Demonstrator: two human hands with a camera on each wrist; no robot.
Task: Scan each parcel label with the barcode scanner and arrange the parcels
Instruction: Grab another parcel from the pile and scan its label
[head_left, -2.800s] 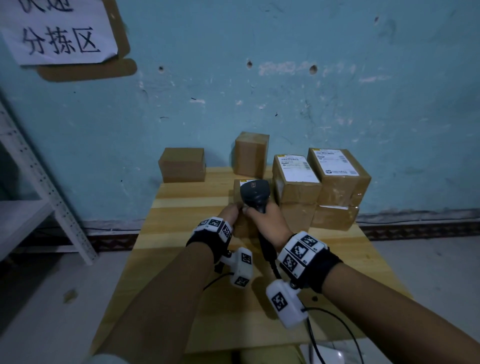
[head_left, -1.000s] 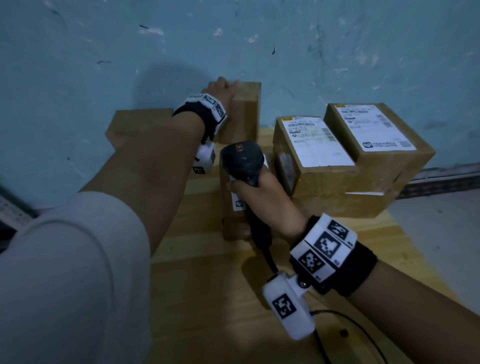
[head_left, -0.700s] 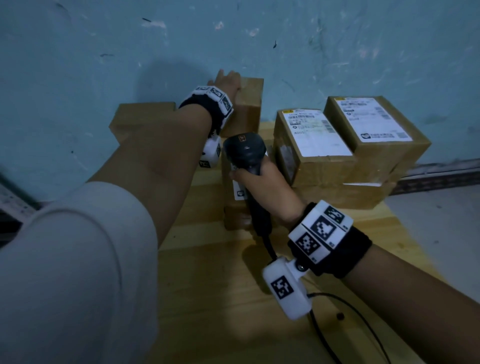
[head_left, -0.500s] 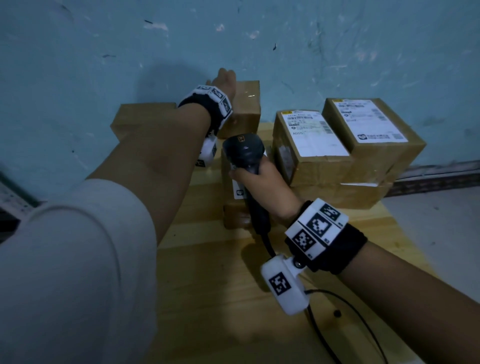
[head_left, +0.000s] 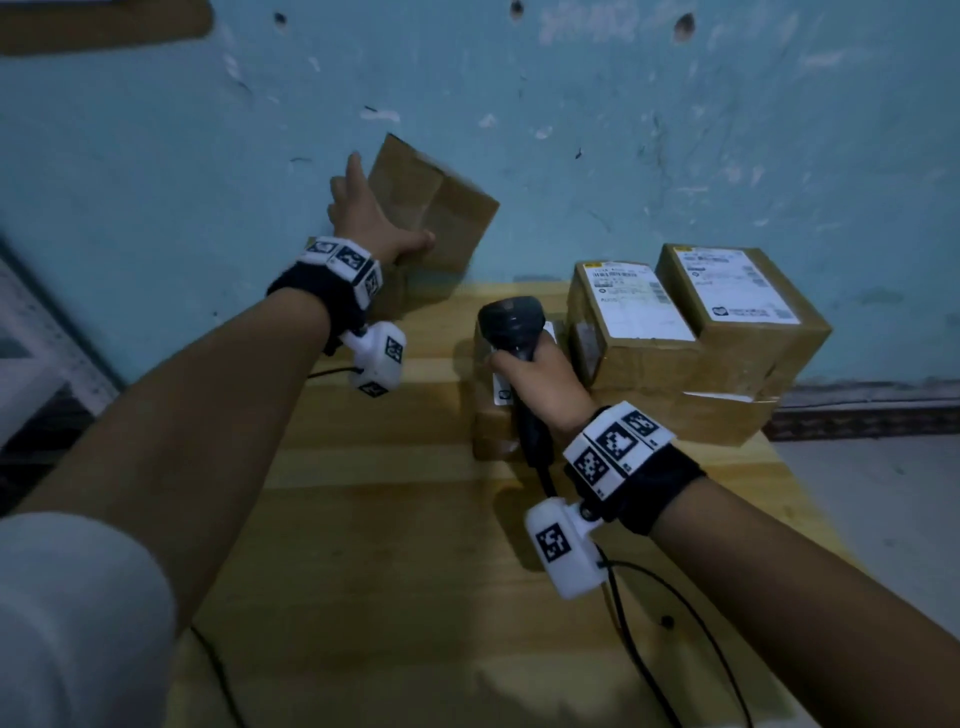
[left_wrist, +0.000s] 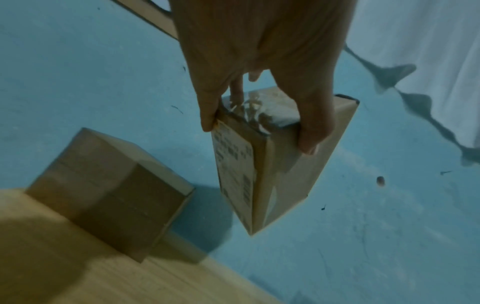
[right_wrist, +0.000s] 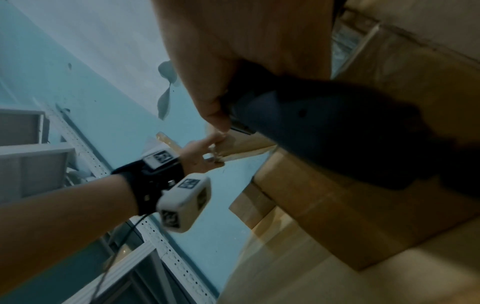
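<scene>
Gripping a taped parcel (head_left: 436, 208) by its end with my left hand (head_left: 371, 218), thumb on one side and fingers on the other, I hold it tilted in the air above the table's (head_left: 395, 519) far edge, its label (left_wrist: 233, 162) facing sideways. My right hand (head_left: 545, 384) is wrapped round the barcode scanner (head_left: 511, 322), over a small parcel (head_left: 488, 426) beside the stacked labelled parcels (head_left: 691, 332).

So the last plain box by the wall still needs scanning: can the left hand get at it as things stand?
Probably not yet: the left hand already grips a lifted parcel. The plain box sits uncovered just below on the table, so once freed, likely yes.
</scene>
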